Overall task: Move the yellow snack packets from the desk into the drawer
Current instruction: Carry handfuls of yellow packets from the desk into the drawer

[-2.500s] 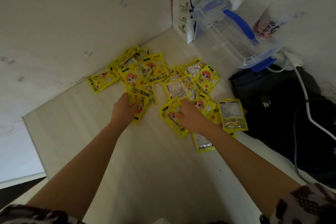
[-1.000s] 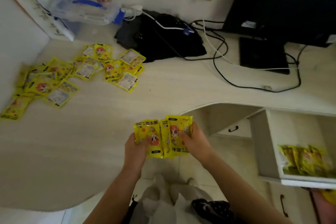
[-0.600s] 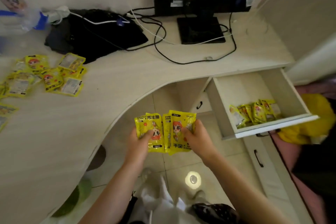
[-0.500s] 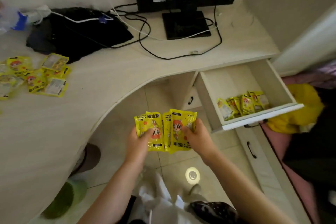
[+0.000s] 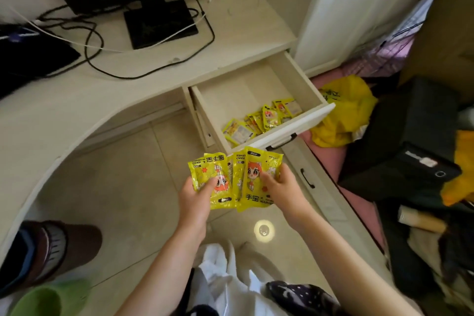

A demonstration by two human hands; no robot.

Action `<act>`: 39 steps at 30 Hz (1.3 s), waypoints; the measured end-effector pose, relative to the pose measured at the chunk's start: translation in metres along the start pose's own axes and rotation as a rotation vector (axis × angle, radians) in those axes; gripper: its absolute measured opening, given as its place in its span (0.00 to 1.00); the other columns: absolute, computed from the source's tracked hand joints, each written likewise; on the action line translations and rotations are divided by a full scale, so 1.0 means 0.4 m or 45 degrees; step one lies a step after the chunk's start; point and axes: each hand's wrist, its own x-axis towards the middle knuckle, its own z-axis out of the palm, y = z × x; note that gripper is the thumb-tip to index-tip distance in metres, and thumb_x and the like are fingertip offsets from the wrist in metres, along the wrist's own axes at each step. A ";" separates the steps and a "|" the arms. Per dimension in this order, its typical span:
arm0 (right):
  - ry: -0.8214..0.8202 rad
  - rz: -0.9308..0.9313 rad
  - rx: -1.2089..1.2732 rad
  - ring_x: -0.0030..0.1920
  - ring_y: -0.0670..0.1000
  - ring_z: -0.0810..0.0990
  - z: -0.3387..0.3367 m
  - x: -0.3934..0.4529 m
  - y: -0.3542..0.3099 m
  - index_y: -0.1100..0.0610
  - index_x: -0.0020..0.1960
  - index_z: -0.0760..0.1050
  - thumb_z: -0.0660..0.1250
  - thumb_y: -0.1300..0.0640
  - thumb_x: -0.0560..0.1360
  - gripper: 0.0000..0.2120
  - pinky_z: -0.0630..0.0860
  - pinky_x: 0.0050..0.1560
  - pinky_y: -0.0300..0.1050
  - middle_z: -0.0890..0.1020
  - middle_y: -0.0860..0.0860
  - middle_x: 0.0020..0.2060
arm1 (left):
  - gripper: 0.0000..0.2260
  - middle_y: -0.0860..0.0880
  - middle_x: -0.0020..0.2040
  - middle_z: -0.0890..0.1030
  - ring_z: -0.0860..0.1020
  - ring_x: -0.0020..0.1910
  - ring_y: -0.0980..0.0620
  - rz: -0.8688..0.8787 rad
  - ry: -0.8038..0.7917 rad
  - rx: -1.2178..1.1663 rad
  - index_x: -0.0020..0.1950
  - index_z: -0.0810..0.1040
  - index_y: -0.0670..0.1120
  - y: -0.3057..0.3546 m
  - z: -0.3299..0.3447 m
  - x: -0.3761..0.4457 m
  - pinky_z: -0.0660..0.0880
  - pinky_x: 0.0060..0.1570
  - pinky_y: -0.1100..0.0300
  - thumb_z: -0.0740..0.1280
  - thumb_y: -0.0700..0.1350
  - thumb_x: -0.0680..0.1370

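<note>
Packets [image 5: 234, 179] of yellow snack foil are sitting fanned out between both hands, held over the tiled floor just short of the drawer front. The left hand [image 5: 196, 196] is pinching the left part of the fan, thumb lying across the printed face and the other fingers curled behind it. The right hand [image 5: 280, 188] is gripping the right part the same way, thumb on the cartoon figure and fingers wrapped round the edge. How many packets are in the fan is hard to say, since they are overlapping.

Beyond the hands, the drawer [image 5: 301, 120] is standing pulled out from under the desk [image 5: 107, 84], and a small heap of stored packets [image 5: 261, 120] is already lying against its front wall. The rest of its floor is showing bare wood. A monitor base [image 5: 160, 23] and looping cables [image 5: 89, 41] are occupying the desk top above; no packets are showing on the part of the desk in view.

Judging from this, the carrying step is nearly ending and the drop is coming next. That move is asking for the fan to travel forward and to the right over the front wall, then for both hands to be letting go low inside, so the slippery packets are landing in the drawer, not sliding off onto the floor.
</note>
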 end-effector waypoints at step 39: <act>-0.132 0.362 -0.391 0.35 0.46 0.76 -0.215 0.992 -0.251 0.57 0.54 0.71 0.65 0.57 0.78 0.07 0.74 0.34 0.41 0.77 0.50 0.38 | 0.13 0.47 0.55 0.79 0.77 0.54 0.45 -0.439 0.074 0.306 0.57 0.74 0.48 0.099 0.665 0.769 0.74 0.58 0.49 0.70 0.48 0.75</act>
